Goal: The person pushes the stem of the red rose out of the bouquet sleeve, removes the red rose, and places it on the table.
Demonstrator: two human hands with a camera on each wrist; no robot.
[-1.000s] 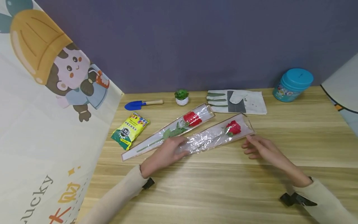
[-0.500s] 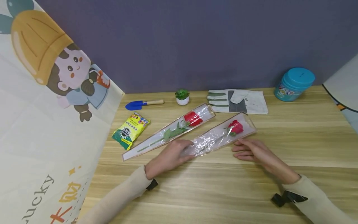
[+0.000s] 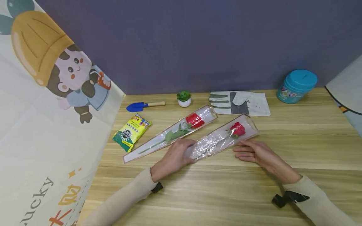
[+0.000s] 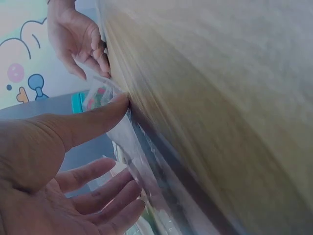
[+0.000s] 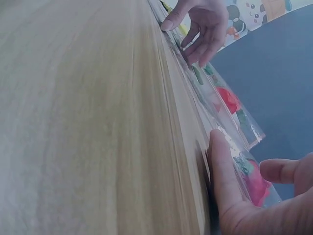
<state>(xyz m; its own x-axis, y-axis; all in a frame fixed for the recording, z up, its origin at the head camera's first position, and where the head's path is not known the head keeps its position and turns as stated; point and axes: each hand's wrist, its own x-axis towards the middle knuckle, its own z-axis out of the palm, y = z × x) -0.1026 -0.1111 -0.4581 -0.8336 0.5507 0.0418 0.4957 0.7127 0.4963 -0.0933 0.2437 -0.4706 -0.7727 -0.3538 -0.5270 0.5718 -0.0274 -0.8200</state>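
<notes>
Two red roses in clear, tapering sleeves lie slantwise on the table, flowers toward the right. My left hand spans the narrow end of the nearer wrapped rose, its thumb at the near edge and its fingers over the far side; that end is hidden beneath it. In the left wrist view the thumb lies against the sleeve's edge. My right hand touches the lower edge of the same sleeve below the flower, fingers fairly straight and thumb apart. The other wrapped rose lies just beyond.
Toward the back of the wooden table lie a blue trowel, a small potted succulent and a work glove. A yellow-green packet is at left, a lidded blue tub at back right.
My right hand has moved left and slightly down along the sleeve, from its corner to its lower edge. The left hand has shifted slightly right; the nearer rose has barely moved.
</notes>
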